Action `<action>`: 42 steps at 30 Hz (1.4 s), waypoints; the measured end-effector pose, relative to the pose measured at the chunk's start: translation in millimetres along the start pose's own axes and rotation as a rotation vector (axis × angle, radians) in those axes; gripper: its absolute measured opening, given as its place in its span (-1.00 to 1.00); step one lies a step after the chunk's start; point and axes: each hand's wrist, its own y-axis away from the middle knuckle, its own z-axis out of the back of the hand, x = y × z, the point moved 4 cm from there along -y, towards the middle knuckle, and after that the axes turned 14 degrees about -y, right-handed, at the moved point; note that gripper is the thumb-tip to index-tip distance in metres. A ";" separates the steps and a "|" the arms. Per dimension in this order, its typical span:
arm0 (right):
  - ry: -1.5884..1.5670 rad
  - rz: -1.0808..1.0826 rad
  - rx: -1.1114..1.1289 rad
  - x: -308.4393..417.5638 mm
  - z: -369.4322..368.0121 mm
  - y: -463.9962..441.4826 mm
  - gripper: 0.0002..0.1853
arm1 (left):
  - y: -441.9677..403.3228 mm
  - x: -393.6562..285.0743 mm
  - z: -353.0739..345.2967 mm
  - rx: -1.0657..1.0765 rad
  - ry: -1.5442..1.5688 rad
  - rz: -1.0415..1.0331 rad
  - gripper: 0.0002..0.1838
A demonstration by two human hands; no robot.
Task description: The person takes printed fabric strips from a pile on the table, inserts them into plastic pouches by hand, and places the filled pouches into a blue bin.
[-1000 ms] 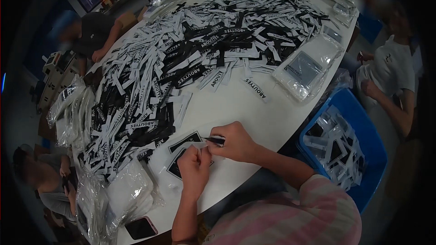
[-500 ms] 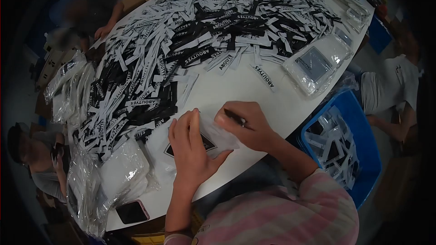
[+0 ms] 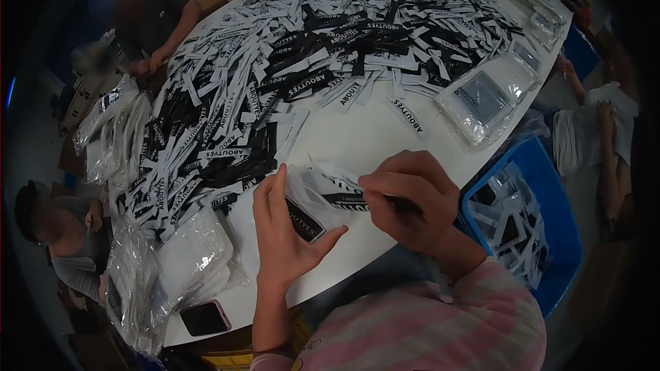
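My left hand (image 3: pixel 285 233) lies with fingers and thumb spread over a clear plastic bag (image 3: pixel 299 182) that has a black printed patch with white letters (image 3: pixel 304 220). My right hand (image 3: pixel 416 199) is closed, with finger and thumb pinching black-and-white printed label strips (image 3: pixel 344 196) at the bag's right side. Whether the strips are inside the bag or on top of it, I cannot tell. A dark slim object (image 3: pixel 404 203) is tucked in the right hand's fingers, its kind unclear. Beyond both hands spreads a large heap of similar strips (image 3: pixel 330 41).
Stacked clear bags (image 3: pixel 196 254) and a phone (image 3: pixel 205 317) lie to the left. At the right are packaged bags (image 3: pixel 481 99) and a blue bin (image 3: pixel 567 261) holding filled bags. One loose strip (image 3: pixel 407 117) lies ahead. Other people (image 3: pixel 69 233) are around the white table (image 3: pixel 344 130).
My right hand has moved right, away from my left hand, and printed strips now show at its fingertips. My left hand stays on the bag, whose black patch is more exposed.
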 end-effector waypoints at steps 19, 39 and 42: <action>-0.094 -0.139 0.420 -38.5 -42.8 19.6 -0.62 | 1.5 -5.8 -2.1 -0.137 -0.216 0.019 0.03; -0.598 -0.990 0.238 -79.4 -32.7 50.0 -0.75 | 12.6 20.9 0.6 -0.007 0.884 0.568 -0.79; -0.726 -0.881 0.265 -69.7 -29.8 43.5 -0.87 | 14.4 15.1 -0.3 -0.033 0.900 0.492 -0.84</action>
